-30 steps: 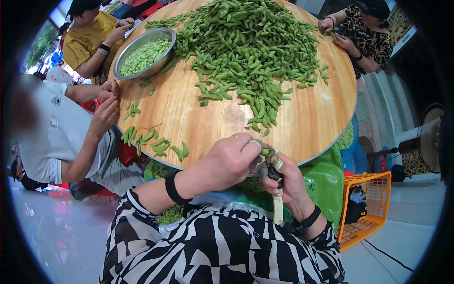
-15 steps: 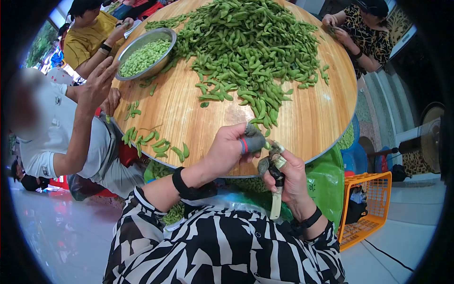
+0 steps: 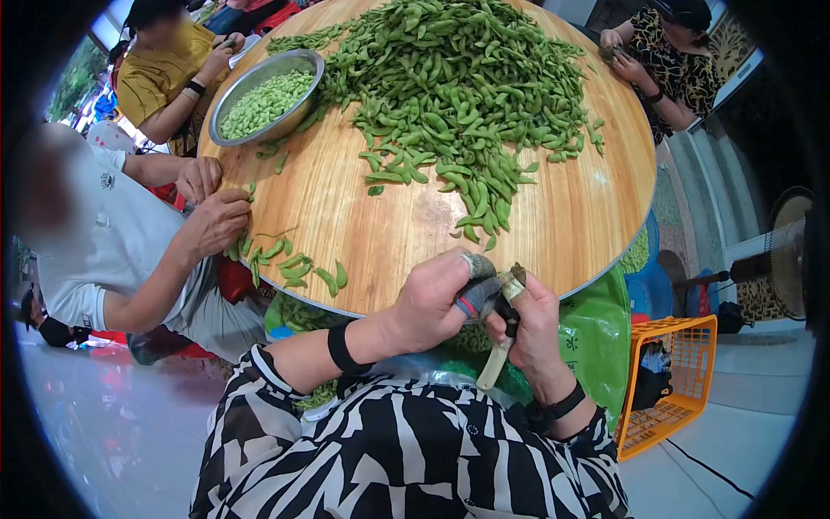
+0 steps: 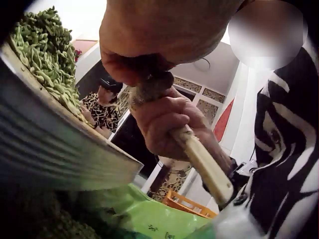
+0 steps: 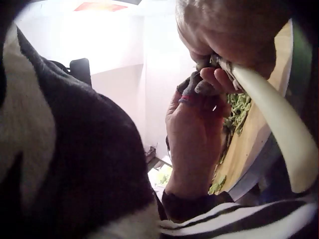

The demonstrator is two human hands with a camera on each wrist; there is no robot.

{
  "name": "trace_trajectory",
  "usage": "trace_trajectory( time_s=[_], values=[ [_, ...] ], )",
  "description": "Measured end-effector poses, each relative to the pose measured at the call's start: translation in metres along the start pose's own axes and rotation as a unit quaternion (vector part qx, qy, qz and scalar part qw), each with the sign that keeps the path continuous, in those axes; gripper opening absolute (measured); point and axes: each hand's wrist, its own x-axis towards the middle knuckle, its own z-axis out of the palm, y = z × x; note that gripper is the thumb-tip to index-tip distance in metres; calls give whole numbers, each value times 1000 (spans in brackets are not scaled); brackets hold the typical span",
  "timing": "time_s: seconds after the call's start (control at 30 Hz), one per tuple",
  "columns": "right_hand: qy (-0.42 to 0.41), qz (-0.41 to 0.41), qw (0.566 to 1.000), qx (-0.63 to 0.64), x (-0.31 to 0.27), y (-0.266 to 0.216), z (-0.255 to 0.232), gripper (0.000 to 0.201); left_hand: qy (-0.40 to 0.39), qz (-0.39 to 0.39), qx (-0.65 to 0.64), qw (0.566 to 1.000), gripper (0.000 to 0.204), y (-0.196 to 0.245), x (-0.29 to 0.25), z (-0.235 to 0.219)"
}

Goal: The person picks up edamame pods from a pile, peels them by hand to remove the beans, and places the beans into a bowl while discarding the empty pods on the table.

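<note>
My right hand (image 3: 538, 329) grips a cream-handled tool (image 3: 493, 368) whose upper part is dark and wrapped. The handle slants down to the left, toward the striped shirt. My left hand (image 3: 428, 298) is curled, its grey-covered fingertips right at the tool's upper end, beside the right thumb. The soybean pod at those fingertips is hidden behind the fingers now. In the right wrist view, the covered fingers (image 5: 190, 89) of the left hand meet the right hand near the wrapped part. Both hands are just off the table's near edge, short of a pile of green soybean pods (image 3: 458, 86).
Loose pods (image 3: 294, 268) lie along the left edge of the round wooden table (image 3: 380, 233). A metal bowl (image 3: 313, 104) of shelled beans stands farther back. An orange crate (image 3: 692, 381) and green plastic sheet (image 3: 596, 337) are at right. Several people sit around.
My left hand was drawn back with green at its fingertips; now it is against the tool. The handle's lower end has swung left. A neighbour's raised hand has dropped to the table.
</note>
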Motion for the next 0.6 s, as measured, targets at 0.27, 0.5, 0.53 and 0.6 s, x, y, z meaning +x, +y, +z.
trace_trajectory(
  time_s=[0.27,0.5,0.53,0.6],
  values=[
    [-8,-41,996,-76,1,-3,2,7,-17,-192,-187,963,17,5,-5,5],
    [-8,-24,987,-159,0,-6,-3,8,-32,-181,-159,970,15,0,-6,9],
    [-18,-7,986,-168,1,-7,-4,8,-42,-258,-240,935,13,2,-3,5],
    [-28,11,984,-176,1,-11,-5,8,-50,-332,-317,887,12,2,-2,3]
  ],
)
